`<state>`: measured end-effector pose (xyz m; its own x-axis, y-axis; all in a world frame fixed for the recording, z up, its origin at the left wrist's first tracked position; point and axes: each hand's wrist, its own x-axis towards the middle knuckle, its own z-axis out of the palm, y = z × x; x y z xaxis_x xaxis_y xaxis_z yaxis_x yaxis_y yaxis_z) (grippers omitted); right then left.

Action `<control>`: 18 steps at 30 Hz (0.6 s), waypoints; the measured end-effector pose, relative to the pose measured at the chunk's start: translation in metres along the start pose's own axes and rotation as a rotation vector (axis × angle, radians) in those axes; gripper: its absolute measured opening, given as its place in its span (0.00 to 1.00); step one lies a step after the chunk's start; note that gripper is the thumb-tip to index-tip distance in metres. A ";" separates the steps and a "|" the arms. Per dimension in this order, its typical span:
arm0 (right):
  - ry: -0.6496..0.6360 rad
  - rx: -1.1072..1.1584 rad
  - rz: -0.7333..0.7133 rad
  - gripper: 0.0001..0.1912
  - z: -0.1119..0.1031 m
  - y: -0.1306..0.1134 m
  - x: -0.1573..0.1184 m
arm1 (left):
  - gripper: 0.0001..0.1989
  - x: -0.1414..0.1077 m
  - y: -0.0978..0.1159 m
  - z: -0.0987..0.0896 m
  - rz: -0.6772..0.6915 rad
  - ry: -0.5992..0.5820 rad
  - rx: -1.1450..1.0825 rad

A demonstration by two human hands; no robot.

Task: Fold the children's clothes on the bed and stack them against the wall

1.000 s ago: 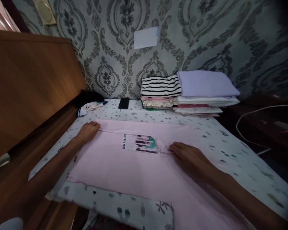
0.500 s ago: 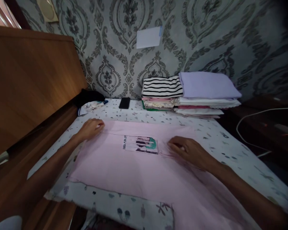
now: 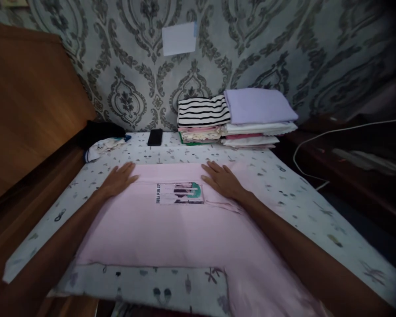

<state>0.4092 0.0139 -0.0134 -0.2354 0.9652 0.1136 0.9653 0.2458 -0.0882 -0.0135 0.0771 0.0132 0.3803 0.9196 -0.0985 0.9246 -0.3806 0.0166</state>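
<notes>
A pink T-shirt (image 3: 145,233) with a printed picture and lettering lies spread before me, its far part folded over toward me. My left hand (image 3: 119,178) rests flat on the far left corner of the fabric, fingers stretched out. On the folded strip right of the print lies my right hand (image 3: 222,178), palm down with its fingers spread. Neither hand grips the cloth. Toward the lower right, the shirt's near sleeve side hangs toward the front edge.
Folded clothes stand in two piles against the wall, one topped by a striped garment (image 3: 203,112), the other by a lilac one (image 3: 260,106). A black phone (image 3: 155,137) and crumpled clothes (image 3: 105,147) lie at the back left. A wooden panel (image 3: 29,110) borders the left; a white cable (image 3: 297,154) hangs right.
Both hands have opened from curled grips and now lie flat on the shirt. My right hand has moved left and away from me along the fold. The view has shifted slightly right.
</notes>
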 end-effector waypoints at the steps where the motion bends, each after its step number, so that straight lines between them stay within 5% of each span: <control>1: -0.006 0.001 0.005 0.34 -0.001 -0.001 0.000 | 0.38 -0.003 -0.009 0.001 -0.024 0.004 0.026; 5: -0.008 0.006 0.023 0.34 -0.003 0.001 -0.004 | 0.37 -0.010 -0.023 0.003 -0.065 0.024 0.080; 11: -0.011 -0.012 0.167 0.31 -0.012 0.029 -0.039 | 0.34 -0.016 -0.016 -0.002 -0.049 0.063 0.063; 18: 0.226 -0.009 0.310 0.26 -0.045 0.048 -0.151 | 0.31 -0.044 -0.002 -0.016 -0.055 0.140 0.075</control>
<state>0.4960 -0.1243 0.0098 0.0975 0.9495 0.2984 0.9880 -0.0563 -0.1439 -0.0318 0.0392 0.0335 0.3332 0.9419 0.0425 0.9419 -0.3305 -0.0594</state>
